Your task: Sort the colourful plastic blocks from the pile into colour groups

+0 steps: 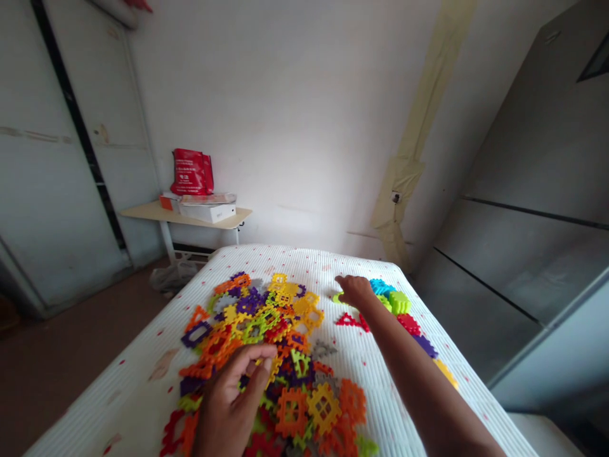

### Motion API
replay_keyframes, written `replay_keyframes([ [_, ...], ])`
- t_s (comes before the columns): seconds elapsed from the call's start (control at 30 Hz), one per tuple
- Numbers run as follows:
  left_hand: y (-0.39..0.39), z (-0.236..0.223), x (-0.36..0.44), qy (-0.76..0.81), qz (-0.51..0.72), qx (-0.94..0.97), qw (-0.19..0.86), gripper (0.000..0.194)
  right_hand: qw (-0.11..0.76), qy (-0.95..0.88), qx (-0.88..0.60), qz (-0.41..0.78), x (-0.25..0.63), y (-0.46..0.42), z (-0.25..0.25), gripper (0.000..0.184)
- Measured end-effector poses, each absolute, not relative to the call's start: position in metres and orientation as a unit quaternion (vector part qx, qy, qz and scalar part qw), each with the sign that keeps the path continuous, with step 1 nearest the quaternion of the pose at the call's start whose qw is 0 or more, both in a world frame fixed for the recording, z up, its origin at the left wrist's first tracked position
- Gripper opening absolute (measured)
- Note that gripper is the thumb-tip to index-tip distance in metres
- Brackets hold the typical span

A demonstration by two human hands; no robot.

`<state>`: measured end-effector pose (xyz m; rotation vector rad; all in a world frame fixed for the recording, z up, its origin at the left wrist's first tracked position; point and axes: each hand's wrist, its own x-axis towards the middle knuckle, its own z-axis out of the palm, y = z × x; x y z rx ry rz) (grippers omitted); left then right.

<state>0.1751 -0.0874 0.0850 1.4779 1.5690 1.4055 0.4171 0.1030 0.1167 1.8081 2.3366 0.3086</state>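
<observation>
My left hand [235, 390] is over the near side of a mixed heap of interlocking plastic pieces [252, 301]. Its thumb and index finger come together in a pinch; a yellow notched piece [275, 370] shows right at the tips, but whether it is gripped is unclear. Farther off to the right, my right hand [356, 292] is low over the bed cover, fingers closed at a lime-green piece [337, 298] that shows at its left edge and is mostly hidden. Red triangular pieces [349, 320] lie just below that hand.
Right of my right forearm, pieces are grouped by colour: blue [382, 287], lime-green [399, 303], red [409, 324], purple [425, 346] and yellow [446, 373]. The white ribbed cover [304, 257] reaches the wall. A side table [157, 212] bears boxes and a red bag [190, 172].
</observation>
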Motion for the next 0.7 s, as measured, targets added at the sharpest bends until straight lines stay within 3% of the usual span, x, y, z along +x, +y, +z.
replay_keyframes([
  [0.17, -0.058, 0.122, 0.135, 0.652, 0.351, 0.657, 0.141, 0.029, 0.038, 0.833, 0.543, 0.097, 0.409, 0.056, 0.118, 0.040],
  [0.3, -0.015, 0.110, 0.125, 0.662, 0.143, 0.731, 0.085, 0.035, 0.036, 0.850, 0.523, 0.047, 0.402, 0.020, 0.119, 0.039],
  [0.53, 0.024, 0.073, 0.138, 0.643, 0.063, 0.760, 0.070, 0.045, 0.003, 0.884, 0.466, -0.051, 0.391, -0.010, 0.131, 0.044],
  [0.7, 0.029, 0.070, 0.135, 0.642, 0.054, 0.761, 0.071, 0.046, 0.038, 0.880, 0.469, -0.070, 0.391, -0.013, 0.128, 0.045],
])
